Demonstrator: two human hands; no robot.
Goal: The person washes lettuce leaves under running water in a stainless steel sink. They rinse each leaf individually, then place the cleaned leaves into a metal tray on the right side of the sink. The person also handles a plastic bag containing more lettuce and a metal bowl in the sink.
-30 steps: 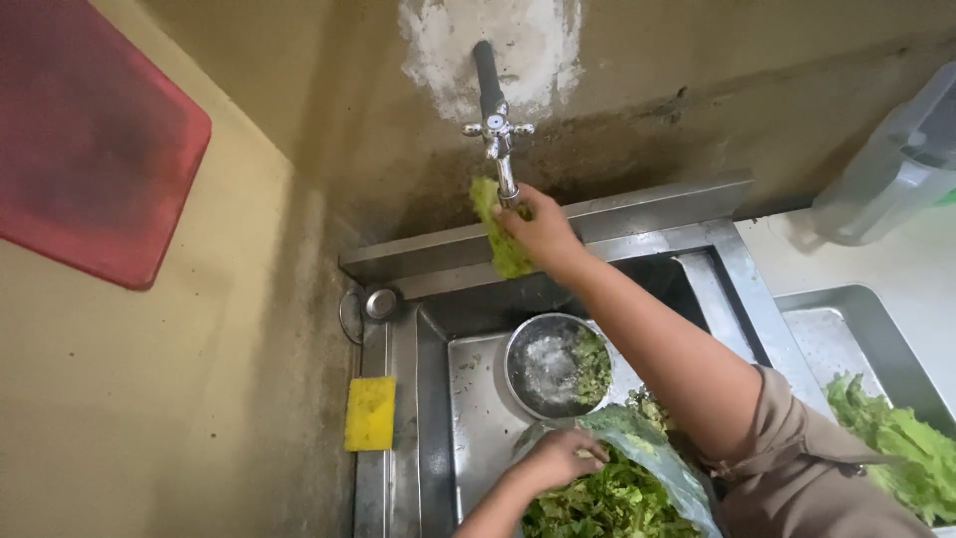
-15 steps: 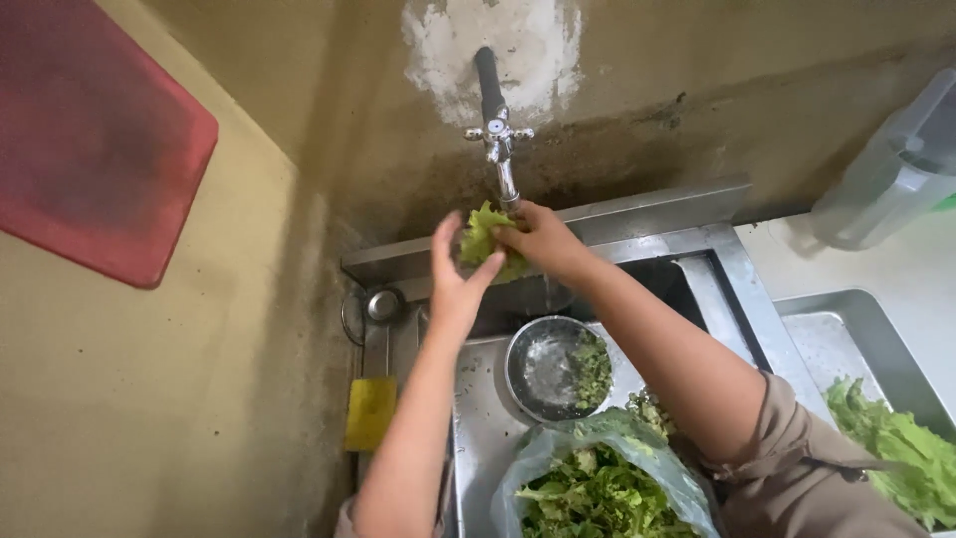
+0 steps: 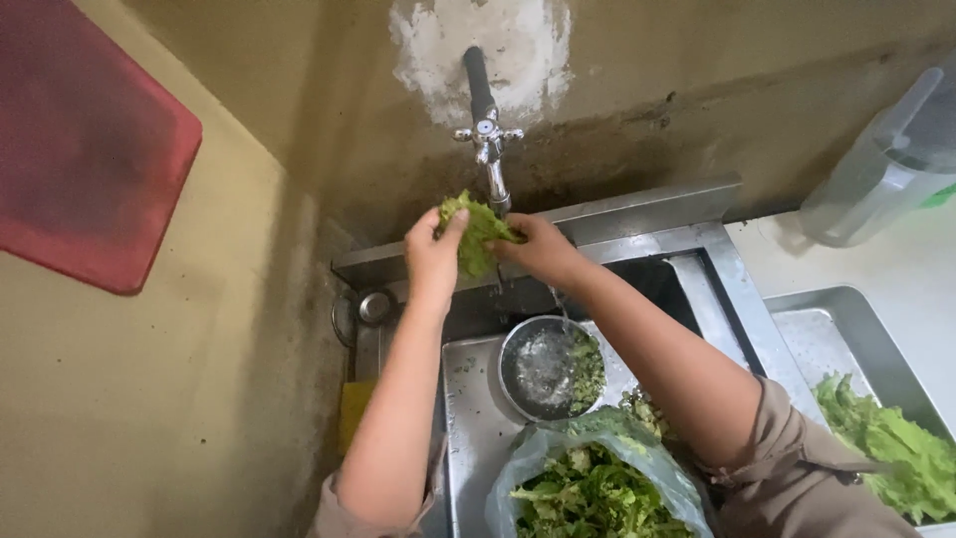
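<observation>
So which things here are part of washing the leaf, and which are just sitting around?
In use: left hand, right hand, lettuce leaf, tap, metal bowl, bag of greens.
Lying about: red board, clear jug, yellow sponge.

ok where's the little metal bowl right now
In the head view, the metal bowl sits in the sink, below the tap, just behind the bag of greens.

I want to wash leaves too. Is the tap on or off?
On. A thin stream runs from the tap past the lettuce leaf held by the left hand and right hand, splashing in the metal bowl.
</observation>
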